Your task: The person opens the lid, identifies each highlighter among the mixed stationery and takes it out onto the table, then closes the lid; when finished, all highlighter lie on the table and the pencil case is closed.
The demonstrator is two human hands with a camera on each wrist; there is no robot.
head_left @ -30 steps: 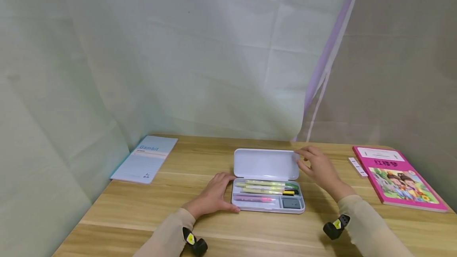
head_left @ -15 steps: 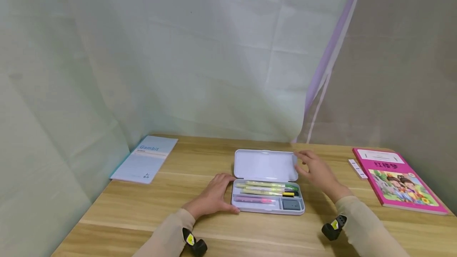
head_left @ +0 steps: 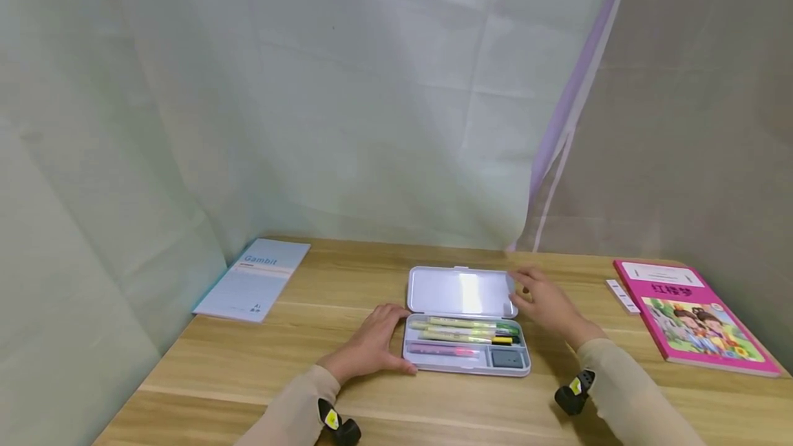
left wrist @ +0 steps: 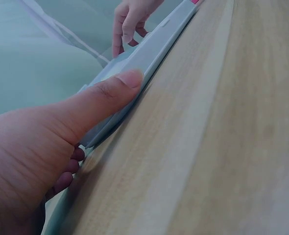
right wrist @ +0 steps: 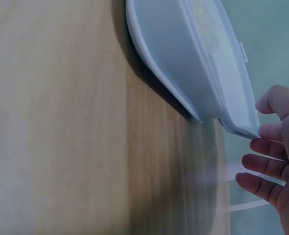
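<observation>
A white pencil case (head_left: 449, 369) lies with its lid (head_left: 440, 291) raised and leaning back. My left hand (head_left: 368, 344) holds the case's left end, thumb along the front wall and fingers at the rear; in the left wrist view that thumb (left wrist: 108, 95) presses the side. At the lid's far right corner is my right hand (head_left: 548, 305); the right wrist view has its thumb and index finger (right wrist: 271, 131) pinching the edge, other fingers loose. Inside are several pale yellow pens (head_left: 461, 331), a pink pen (head_left: 441, 349) and a dark grey block (head_left: 506, 358).
A light blue notebook (head_left: 254, 281) lies at the table's left edge. To the right are a pink book (head_left: 694, 315) and a small white strip (head_left: 622, 296) beside it. Pale cloth (head_left: 372, 122) hangs behind the wooden table (head_left: 464, 411).
The lid has tilted farther back, its top edge lower, and a bright reflection now shows on it. My right hand followed it slightly down and left; my left hand stayed put.
</observation>
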